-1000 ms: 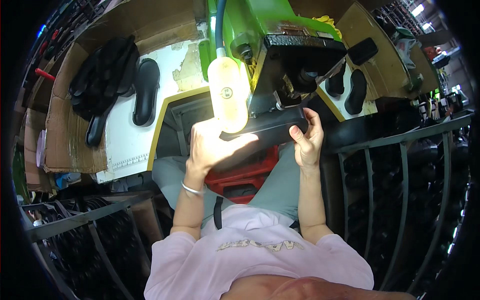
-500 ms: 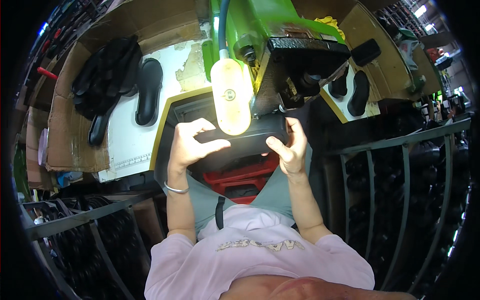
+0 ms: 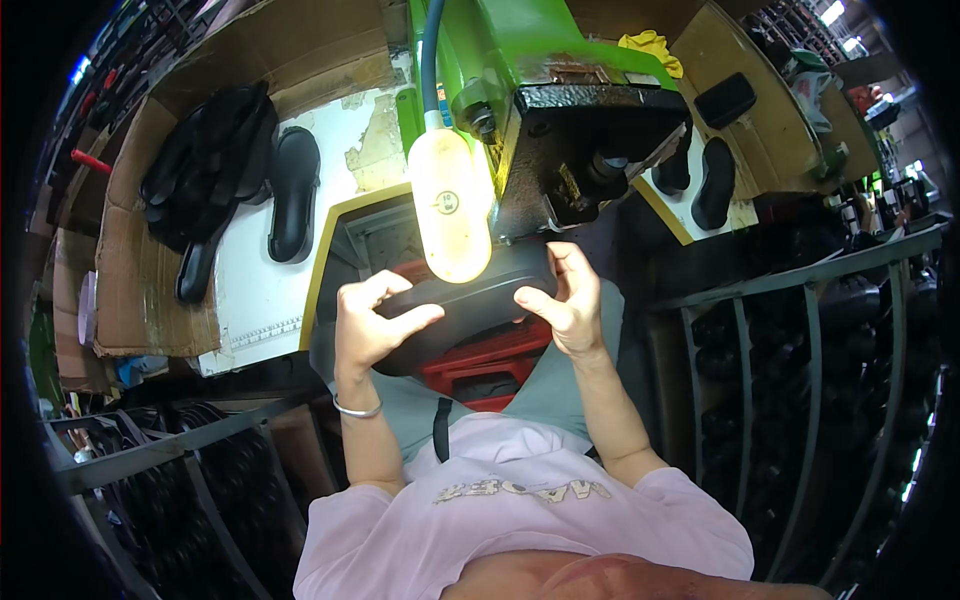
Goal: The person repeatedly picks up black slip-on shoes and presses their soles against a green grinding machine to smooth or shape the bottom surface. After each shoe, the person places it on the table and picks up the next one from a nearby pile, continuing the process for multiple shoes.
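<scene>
A long black shoe sole point(image 3: 475, 296) spans both my hands, tilted so that its left end sits lower than its right. My left hand point(image 3: 368, 322) grips the left end, thumb along the near side and fingers curled over the far side. At the other end my right hand point(image 3: 570, 303) pinches the sole between thumb and fingers. Just beyond the sole hangs the black head point(image 3: 600, 140) of a green machine point(image 3: 600, 35); whether they touch I cannot tell. A glowing oblong lamp point(image 3: 450, 215) covers part of the sole's far edge.
On the white tabletop point(image 3: 255, 270) at left lie a black sole point(image 3: 294, 195) and a heap of black straps point(image 3: 205, 165), with cardboard walls around. More black soles point(image 3: 714, 185) lie at right, near a yellow cloth point(image 3: 652, 52). Metal racks point(image 3: 800, 290) flank me; a red stool point(image 3: 480, 365) shows below.
Both hands have shifted slightly left with the sole. Its left end has dropped toward me, so it slants more. The whole view has shifted a little too.
</scene>
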The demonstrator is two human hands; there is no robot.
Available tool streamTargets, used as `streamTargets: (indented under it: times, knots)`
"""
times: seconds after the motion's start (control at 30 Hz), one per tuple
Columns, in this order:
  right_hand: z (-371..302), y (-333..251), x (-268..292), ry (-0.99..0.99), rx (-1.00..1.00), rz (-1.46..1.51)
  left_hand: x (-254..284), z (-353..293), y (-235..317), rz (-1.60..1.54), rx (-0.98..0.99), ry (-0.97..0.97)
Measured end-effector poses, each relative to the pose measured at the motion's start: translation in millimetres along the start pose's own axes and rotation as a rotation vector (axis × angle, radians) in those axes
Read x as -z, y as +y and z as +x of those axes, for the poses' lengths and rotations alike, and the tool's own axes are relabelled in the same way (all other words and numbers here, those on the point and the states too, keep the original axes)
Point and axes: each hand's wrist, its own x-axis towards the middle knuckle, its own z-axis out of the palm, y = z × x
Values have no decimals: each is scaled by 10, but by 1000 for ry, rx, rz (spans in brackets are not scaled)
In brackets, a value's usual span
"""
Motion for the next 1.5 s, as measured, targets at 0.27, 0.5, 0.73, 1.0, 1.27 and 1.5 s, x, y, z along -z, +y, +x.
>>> streamTargets:
  times: [0.27,0.5,0.73,1.0,1.27,1.5]
  knots:
    - [-2,14,-139,-11,62,-33,-529,-757,-334,-102,69,352]
    - [-154,-946,305,-85,187,-717,-702,-810,-345,131,-150,445]
    - [452,-1105,1622,528,773,-903,913,123,-1034,1122,-55,593]
    - [1080,-614,2466,337,591,-1287,850,84,-1067,927,9,409]
    - [176,-1838,1769,319,622,-874,876,-97,-1240,810,-165,585]
    - [-74,-1581,2209,241,341,-1378,889,-158,-1169,266,-9,797]
